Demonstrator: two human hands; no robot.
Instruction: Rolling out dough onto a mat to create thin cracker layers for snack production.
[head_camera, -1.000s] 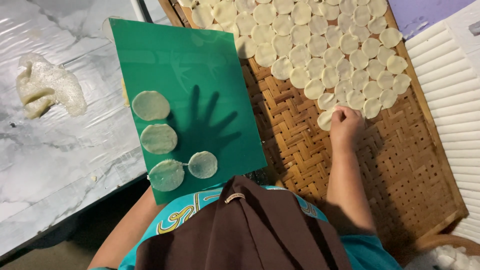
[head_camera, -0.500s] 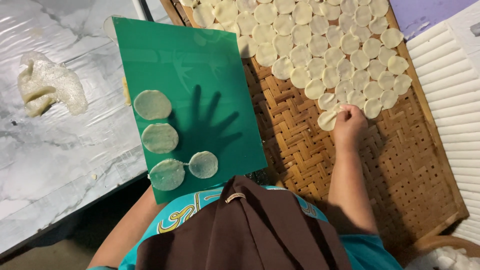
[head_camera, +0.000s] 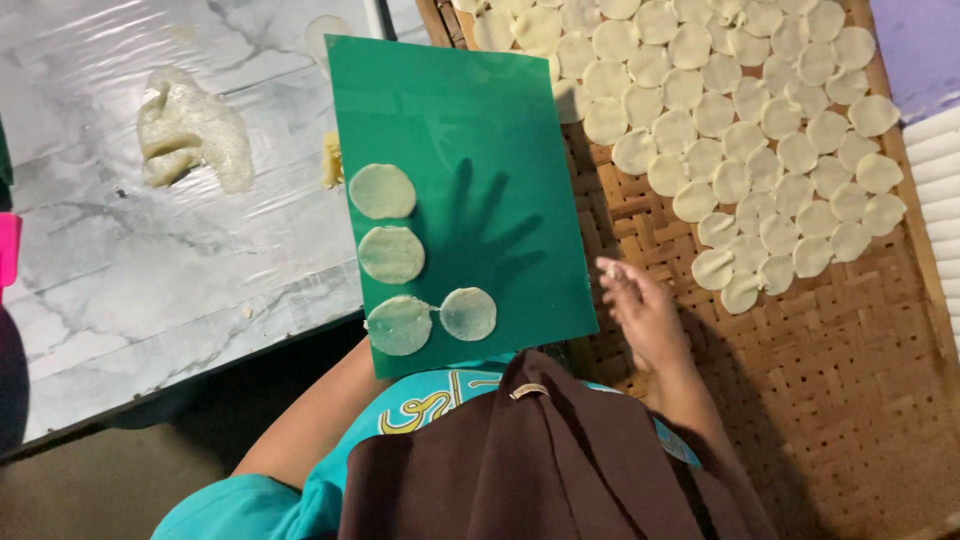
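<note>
My left hand (head_camera: 480, 238) shows only as a spread-finger silhouette through the green translucent board (head_camera: 500, 120); it holds the board up from underneath. Several thin round dough discs (head_camera: 391, 254) lie on the board's left and lower part. My right hand (head_camera: 640, 312) hovers over the woven bamboo tray (head_camera: 850, 400), just off the board's lower right edge, fingers apart and nothing in it. Rows of pale dough discs (head_camera: 740, 100) cover the far part of the tray; the nearest disc (head_camera: 740, 293) lies to the right of my right hand.
A lump of pale dough (head_camera: 185, 130) sits on the marble-patterned, plastic-covered table (head_camera: 150, 290) to the left, with a small yellowish piece (head_camera: 332, 160) by the board's edge. A pink object (head_camera: 8, 245) shows at the far left, a white ribbed surface (head_camera: 935, 160) at the right.
My right hand has drawn back from the end of the disc rows, down and left toward the board's edge, leaving a disc there. The board and its discs stay as they were.
</note>
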